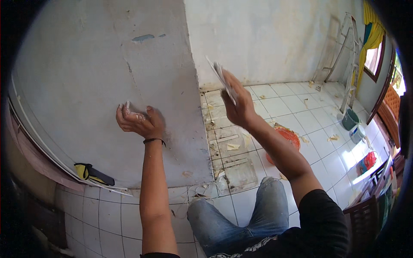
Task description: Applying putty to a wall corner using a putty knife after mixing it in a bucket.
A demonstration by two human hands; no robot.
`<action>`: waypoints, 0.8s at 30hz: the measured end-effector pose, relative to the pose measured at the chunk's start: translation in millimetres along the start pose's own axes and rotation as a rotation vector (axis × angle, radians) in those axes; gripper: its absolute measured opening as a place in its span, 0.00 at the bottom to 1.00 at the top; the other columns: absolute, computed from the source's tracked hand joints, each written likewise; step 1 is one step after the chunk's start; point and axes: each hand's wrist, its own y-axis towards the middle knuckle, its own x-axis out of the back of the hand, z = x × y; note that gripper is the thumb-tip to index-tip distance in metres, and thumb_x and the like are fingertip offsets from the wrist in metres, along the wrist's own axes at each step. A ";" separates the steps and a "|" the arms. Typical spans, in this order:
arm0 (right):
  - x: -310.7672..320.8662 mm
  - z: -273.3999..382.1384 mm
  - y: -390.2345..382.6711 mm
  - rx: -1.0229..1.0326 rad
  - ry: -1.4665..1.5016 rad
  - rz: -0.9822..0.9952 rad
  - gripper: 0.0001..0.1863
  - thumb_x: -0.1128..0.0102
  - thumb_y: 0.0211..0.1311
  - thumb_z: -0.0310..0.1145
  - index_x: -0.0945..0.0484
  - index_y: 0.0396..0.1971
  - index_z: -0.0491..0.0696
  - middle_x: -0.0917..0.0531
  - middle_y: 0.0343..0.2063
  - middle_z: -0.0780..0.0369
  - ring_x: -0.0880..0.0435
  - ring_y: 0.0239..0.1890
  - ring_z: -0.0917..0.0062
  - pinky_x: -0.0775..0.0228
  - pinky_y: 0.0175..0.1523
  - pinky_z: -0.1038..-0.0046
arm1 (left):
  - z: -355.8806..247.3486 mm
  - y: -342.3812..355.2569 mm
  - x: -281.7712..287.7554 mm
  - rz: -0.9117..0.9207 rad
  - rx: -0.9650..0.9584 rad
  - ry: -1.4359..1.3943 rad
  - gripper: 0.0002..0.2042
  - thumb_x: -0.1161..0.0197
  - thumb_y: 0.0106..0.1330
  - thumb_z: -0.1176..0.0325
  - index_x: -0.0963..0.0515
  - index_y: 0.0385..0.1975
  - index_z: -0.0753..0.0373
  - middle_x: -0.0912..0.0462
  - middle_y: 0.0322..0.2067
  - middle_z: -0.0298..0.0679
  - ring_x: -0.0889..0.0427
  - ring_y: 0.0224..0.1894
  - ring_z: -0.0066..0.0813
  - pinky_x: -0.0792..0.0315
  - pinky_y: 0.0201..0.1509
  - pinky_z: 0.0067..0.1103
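Note:
My left hand (140,120) is half curled in front of the grey wall (94,86), thumb apart from the fingers. White paste is smeared over its fingers; whether a lump lies in the palm is hidden. Raised beside the wall's outer corner, my right hand (241,103) grips a thin flat putty scraper (223,79), seen nearly edge-on and a little blurred. The scraper's blade points up and left, apart from the wall. Bare patches (143,38) and a rough vertical crack line (131,73) mark the grey surface above my left hand.
An orange-red bucket (289,136) stands on the tiled floor (275,101), partly behind my right forearm. A stepladder (350,64) leans at the far right, near a green bucket (350,119) and a white pail (357,134). A yellow-black pouch (94,173) lies at the wall's foot.

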 end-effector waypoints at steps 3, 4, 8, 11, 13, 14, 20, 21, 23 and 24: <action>-19.9 -25.3 13.9 -0.054 0.184 -0.054 0.29 0.48 0.56 0.19 0.37 0.61 0.46 0.31 0.59 0.52 0.31 0.60 0.58 0.37 0.62 0.67 | -0.9 -2.9 -4.2 0.012 -0.011 0.005 0.28 0.51 0.59 0.49 0.38 0.51 0.66 0.40 0.54 0.51 0.45 0.60 0.47 0.54 0.59 0.44; -27.6 -25.8 11.8 -0.066 0.228 -0.014 0.30 0.47 0.56 0.20 0.38 0.62 0.48 0.33 0.60 0.53 0.32 0.61 0.61 0.37 0.63 0.68 | 0.1 -2.6 -3.4 0.016 -0.027 0.011 0.28 0.51 0.59 0.49 0.38 0.51 0.66 0.40 0.54 0.51 0.45 0.60 0.47 0.54 0.59 0.44; -57.1 -30.3 -38.2 0.030 0.208 0.049 0.33 0.46 0.55 0.20 0.40 0.63 0.49 0.35 0.61 0.52 0.34 0.62 0.59 0.38 0.63 0.68 | 1.4 -4.7 -2.5 0.035 0.001 0.030 0.29 0.51 0.58 0.49 0.39 0.51 0.66 0.41 0.54 0.51 0.45 0.60 0.47 0.54 0.59 0.44; -72.7 -34.5 -116.0 -0.060 0.253 0.178 0.40 0.44 0.45 0.16 0.42 0.64 0.48 0.37 0.62 0.50 0.35 0.62 0.55 0.38 0.63 0.67 | 0.8 -3.6 -3.6 0.041 -0.009 0.031 0.29 0.52 0.58 0.47 0.40 0.51 0.66 0.42 0.54 0.51 0.46 0.60 0.47 0.54 0.58 0.45; -77.8 -29.8 -167.6 -0.135 0.310 0.270 0.44 0.43 0.40 0.15 0.43 0.64 0.49 0.38 0.63 0.50 0.37 0.63 0.55 0.40 0.64 0.66 | 1.6 -2.0 -3.0 0.042 -0.040 0.036 0.30 0.54 0.59 0.46 0.40 0.52 0.66 0.42 0.54 0.52 0.46 0.60 0.47 0.54 0.58 0.45; -76.6 -25.0 -188.4 -0.191 0.322 0.340 0.43 0.43 0.43 0.17 0.43 0.64 0.49 0.38 0.62 0.51 0.37 0.64 0.56 0.39 0.64 0.66 | 4.8 -1.6 -2.7 0.034 -0.039 0.042 0.31 0.54 0.60 0.45 0.40 0.52 0.67 0.42 0.54 0.52 0.46 0.60 0.48 0.54 0.58 0.45; -50.7 -39.7 -230.0 -0.253 0.347 0.425 0.35 0.44 0.52 0.22 0.41 0.63 0.49 0.33 0.60 0.52 0.32 0.60 0.59 0.37 0.62 0.66 | 6.9 -5.6 -4.4 0.042 -0.054 0.058 0.33 0.57 0.62 0.42 0.42 0.53 0.70 0.42 0.53 0.54 0.45 0.59 0.49 0.54 0.58 0.46; -48.7 -43.3 -217.7 -0.264 0.353 0.414 0.35 0.44 0.52 0.22 0.41 0.63 0.49 0.33 0.60 0.52 0.32 0.60 0.59 0.37 0.62 0.66 | 6.5 -7.0 -5.5 0.053 -0.046 0.069 0.33 0.57 0.62 0.43 0.43 0.53 0.70 0.41 0.53 0.54 0.45 0.59 0.49 0.54 0.58 0.46; -41.5 -44.7 -171.3 -0.318 0.375 0.283 0.33 0.45 0.53 0.22 0.39 0.62 0.49 0.31 0.59 0.53 0.30 0.59 0.58 0.37 0.62 0.67 | 6.4 -3.5 -4.0 0.056 -0.074 0.077 0.33 0.56 0.62 0.44 0.43 0.53 0.71 0.41 0.53 0.55 0.45 0.59 0.49 0.54 0.58 0.45; -40.5 -46.4 -147.3 -0.256 0.394 0.189 0.33 0.45 0.52 0.21 0.39 0.62 0.49 0.31 0.59 0.53 0.30 0.59 0.59 0.36 0.62 0.66 | 6.0 -1.9 -1.8 0.046 -0.090 0.082 0.32 0.56 0.62 0.45 0.43 0.53 0.71 0.41 0.53 0.55 0.45 0.59 0.49 0.54 0.59 0.45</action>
